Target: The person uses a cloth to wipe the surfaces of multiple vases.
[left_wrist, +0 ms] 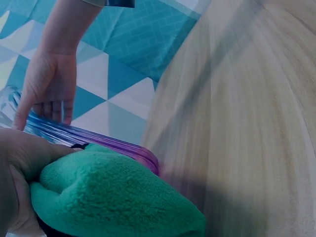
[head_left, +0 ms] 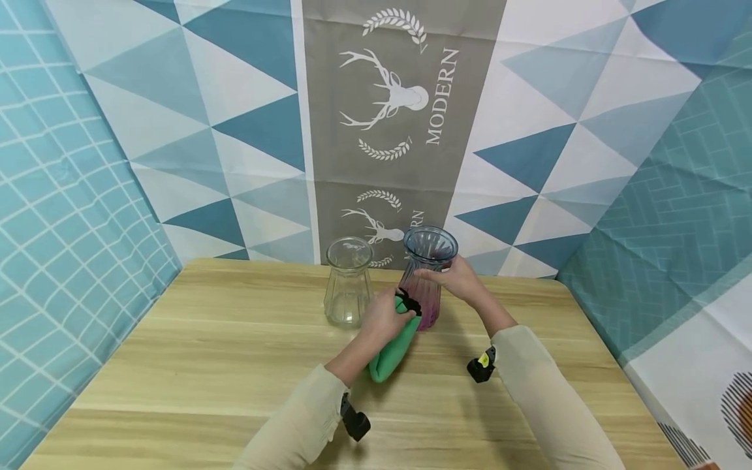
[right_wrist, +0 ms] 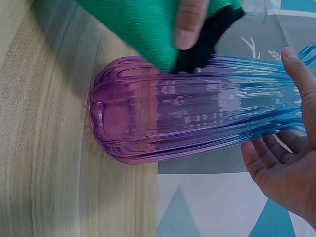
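Observation:
A ribbed glass vase (head_left: pixel 431 307), blue at the flared rim and fading to purple at the base, stands upright toward the back of the table. My right hand (head_left: pixel 461 279) holds it near the neck, thumb on one side and fingers on the other. With my left hand (head_left: pixel 382 318) I grip a folded green plush cloth (left_wrist: pixel 118 192) that has a black edge. In the right wrist view, the cloth's black edge (right_wrist: pixel 205 47) lies against the vase's side, or just in front of it. A clear glass vase (head_left: pixel 345 294) stands left of the coloured one.
The wood-grain table (head_left: pixel 205 365) has its back edge just behind the vases. Patterned cloth hangings (head_left: pixel 252 130) rise behind it and on both sides. A small black camera sits at each wrist, one by the left sleeve (head_left: pixel 305 418).

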The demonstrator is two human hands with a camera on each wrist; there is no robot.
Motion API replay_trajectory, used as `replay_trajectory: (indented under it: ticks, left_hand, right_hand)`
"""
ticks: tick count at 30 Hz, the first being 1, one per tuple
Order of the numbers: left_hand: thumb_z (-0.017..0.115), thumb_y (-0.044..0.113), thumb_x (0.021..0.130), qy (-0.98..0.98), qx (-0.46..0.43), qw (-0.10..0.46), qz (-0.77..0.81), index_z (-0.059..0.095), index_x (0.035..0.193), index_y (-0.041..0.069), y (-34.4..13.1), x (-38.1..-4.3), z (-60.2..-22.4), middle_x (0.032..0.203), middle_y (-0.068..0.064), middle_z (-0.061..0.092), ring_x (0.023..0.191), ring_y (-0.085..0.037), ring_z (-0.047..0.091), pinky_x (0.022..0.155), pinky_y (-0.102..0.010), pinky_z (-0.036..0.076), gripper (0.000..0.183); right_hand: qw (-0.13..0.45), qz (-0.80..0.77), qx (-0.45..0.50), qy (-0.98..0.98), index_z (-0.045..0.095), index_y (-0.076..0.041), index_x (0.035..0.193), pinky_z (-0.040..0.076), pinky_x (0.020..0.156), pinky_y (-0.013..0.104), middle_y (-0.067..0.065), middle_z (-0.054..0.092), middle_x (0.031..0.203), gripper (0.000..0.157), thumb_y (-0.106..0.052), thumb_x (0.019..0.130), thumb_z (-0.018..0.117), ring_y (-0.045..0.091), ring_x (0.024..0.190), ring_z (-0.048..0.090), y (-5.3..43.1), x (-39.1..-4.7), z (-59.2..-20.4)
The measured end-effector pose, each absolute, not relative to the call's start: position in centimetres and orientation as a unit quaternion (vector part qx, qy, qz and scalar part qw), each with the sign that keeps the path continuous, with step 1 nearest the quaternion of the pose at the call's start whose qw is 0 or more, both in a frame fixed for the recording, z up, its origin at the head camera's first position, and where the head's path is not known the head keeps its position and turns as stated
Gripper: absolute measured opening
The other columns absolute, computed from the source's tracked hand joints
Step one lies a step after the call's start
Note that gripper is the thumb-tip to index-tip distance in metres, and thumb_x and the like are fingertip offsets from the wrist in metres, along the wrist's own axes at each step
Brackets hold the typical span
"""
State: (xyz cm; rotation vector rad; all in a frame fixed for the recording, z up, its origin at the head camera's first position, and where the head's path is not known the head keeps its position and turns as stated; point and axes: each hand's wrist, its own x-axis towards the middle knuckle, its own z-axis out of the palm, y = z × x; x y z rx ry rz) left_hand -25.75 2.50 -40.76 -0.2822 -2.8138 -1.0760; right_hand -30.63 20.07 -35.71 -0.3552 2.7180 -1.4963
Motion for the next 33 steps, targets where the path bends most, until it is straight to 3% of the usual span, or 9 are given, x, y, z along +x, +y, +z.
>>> replay_trajectory:
  ticks: [9,19,33]
  left_hand:
    - [0.065,0.038,0.087,-0.898,-0.093,0.107,-0.416,0.053,0.118,0.014,2.8,-25.6,-38.7,0.118,-0.008,0.059,0.104,-0.024,0.061,0.083,-0.039,0.051,0.040]
    - [0.066,0.041,0.085,-0.911,-0.086,0.125,-0.384,0.055,0.115,0.016,3.4,-25.4,-38.6,0.116,-0.004,0.060,0.094,-0.022,0.064,0.072,-0.035,0.052,0.041]
    - [0.073,0.035,0.080,-0.929,-0.091,0.082,-0.350,0.056,0.113,0.008,3.5,-25.4,-40.0,0.109,-0.009,0.063,0.094,-0.026,0.064,0.076,-0.039,0.052,0.047]
  right_hand:
    - [0.012,-0.490,-0.114,0.864,0.030,-0.018,0.144,0.044,0.094,0.050,0.012,0.046,0.136,0.083,-0.042,0.077,0.074,0.032,0.121,0.047,20.1,-30.7,-36.0]
    - [0.013,-0.480,-0.106,0.871,0.032,-0.016,0.143,0.045,0.091,0.047,0.012,0.048,0.133,0.082,-0.044,0.077,0.073,0.031,0.118,0.049,19.9,-30.8,-36.0]
    - [0.004,-0.473,-0.109,0.874,0.032,-0.014,0.143,0.044,0.094,0.049,0.014,0.049,0.134,0.084,-0.044,0.076,0.074,0.032,0.120,0.049,20.0,-30.5,-35.6]
